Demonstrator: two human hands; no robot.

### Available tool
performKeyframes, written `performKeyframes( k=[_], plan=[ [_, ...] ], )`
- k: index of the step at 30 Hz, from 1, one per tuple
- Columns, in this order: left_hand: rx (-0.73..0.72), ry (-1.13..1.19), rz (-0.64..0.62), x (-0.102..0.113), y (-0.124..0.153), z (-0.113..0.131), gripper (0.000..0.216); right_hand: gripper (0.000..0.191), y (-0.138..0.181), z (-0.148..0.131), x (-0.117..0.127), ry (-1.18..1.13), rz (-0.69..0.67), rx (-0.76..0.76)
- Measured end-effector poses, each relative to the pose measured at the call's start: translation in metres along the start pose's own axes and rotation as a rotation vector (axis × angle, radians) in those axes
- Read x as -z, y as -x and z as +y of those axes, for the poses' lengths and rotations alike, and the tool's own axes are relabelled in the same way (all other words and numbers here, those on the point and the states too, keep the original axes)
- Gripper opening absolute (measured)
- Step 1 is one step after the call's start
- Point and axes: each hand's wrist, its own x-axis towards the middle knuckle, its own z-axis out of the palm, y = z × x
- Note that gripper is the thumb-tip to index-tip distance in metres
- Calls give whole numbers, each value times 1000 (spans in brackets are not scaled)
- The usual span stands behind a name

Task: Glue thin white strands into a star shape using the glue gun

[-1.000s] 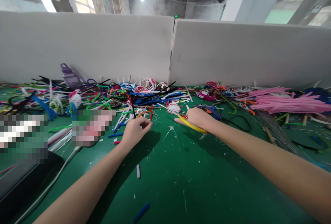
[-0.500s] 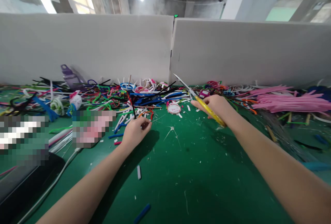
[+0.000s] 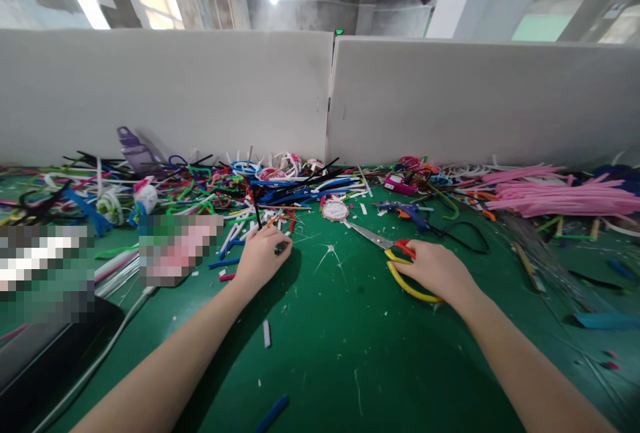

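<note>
My left hand (image 3: 263, 253) is closed above the green table (image 3: 360, 346), around a short black pipe cleaner (image 3: 258, 213). One end stands up behind the fingers, and a dark end shows at the fingertips. To the right, my right hand (image 3: 440, 270) grips the handles of scissors (image 3: 373, 236) with yellow and red grips. Their blades look closed and point left, toward a small round white piece with a pink edge (image 3: 335, 209). Just beyond the scissors lies a blue glue gun (image 3: 407, 214) with a black cord.
A tangled heap of coloured pipe cleaners (image 3: 310, 188) runs along the white partition (image 3: 175, 93). Pink pipe cleaners (image 3: 565, 194) are stacked at right, with a purple bottle (image 3: 135, 150) at back left. A white cable (image 3: 117, 333) crosses the left side; blue offcuts (image 3: 274, 413) lie in front.
My right hand has lowered and moved slightly right, swinging the scissors down from pointing up at the partition. The glue gun is now uncovered. My left hand has barely moved.
</note>
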Motion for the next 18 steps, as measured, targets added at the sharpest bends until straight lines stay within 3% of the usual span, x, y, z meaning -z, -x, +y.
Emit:
performKeyframes(
  k=[9,13,18],
  plan=[
    [-110,4,-92,1,1,6,21,48,6,9,-13,-99,54,25],
    [-90,-89,-7,10,-1,9,36,48,7,8,-11,-91,30,25],
    [38,-223,124,26,-5,-5,36,43,8,7,-13,-78,53,34]
  ],
)
